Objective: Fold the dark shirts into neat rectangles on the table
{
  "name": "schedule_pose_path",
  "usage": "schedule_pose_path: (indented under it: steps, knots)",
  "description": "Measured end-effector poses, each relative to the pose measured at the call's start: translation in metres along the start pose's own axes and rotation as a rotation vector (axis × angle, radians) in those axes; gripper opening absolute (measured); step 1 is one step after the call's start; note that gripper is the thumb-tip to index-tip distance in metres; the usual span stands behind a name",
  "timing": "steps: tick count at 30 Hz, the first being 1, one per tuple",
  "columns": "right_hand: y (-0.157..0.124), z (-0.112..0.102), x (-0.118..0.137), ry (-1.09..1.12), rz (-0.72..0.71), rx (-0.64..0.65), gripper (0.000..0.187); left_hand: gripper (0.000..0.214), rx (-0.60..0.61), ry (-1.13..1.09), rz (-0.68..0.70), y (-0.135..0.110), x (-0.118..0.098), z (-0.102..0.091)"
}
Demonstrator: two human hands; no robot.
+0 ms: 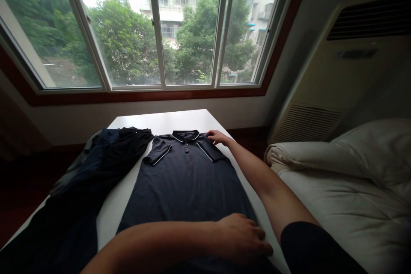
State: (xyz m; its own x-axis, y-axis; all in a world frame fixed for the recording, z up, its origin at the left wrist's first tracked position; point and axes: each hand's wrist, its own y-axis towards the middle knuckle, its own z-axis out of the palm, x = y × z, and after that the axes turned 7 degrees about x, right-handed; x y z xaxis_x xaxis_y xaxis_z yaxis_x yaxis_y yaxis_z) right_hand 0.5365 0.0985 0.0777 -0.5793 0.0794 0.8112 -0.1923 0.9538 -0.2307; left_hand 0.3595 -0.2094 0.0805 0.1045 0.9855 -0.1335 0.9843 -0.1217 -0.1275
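Observation:
A dark navy polo shirt (pixel 186 184) with white trim lies flat, front up, on a white table (pixel 160 120), its collar toward the window. My right hand (pixel 216 137) reaches far out and pinches the shirt at its right shoulder beside the collar. My left hand (pixel 240 237) crosses over my body and grips the shirt's lower right edge near the hem, fingers curled on the cloth. Both sleeves are folded in over the chest.
A heap of dark clothes (pixel 96 171) lies along the table's left side. A bed with white bedding and a pillow (pixel 353 171) stands at the right. A floor air conditioner (pixel 346 72) stands in the right corner. A wide window (pixel 154 30) lies beyond the table.

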Motion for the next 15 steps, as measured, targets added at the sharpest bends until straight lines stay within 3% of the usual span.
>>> schedule_pose_path:
  steps: [5, 10, 15]
  knots:
    - [-0.01, 0.008, 0.021, 0.0, 0.019, -0.201, 0.021, 0.032, -0.154, 0.096, 0.001, -0.042, 0.006, -0.005]
    - [-0.011, 0.013, 0.051, -0.016, 0.029, -0.307, 0.015, 0.026, -0.147, 0.028, 0.039, -0.088, 0.015, -0.013]
    - [0.01, 0.026, 0.073, 0.013, 0.022, -0.359, 0.017, 0.02, -0.139, -0.082, 0.013, -0.136, 0.004, -0.031]
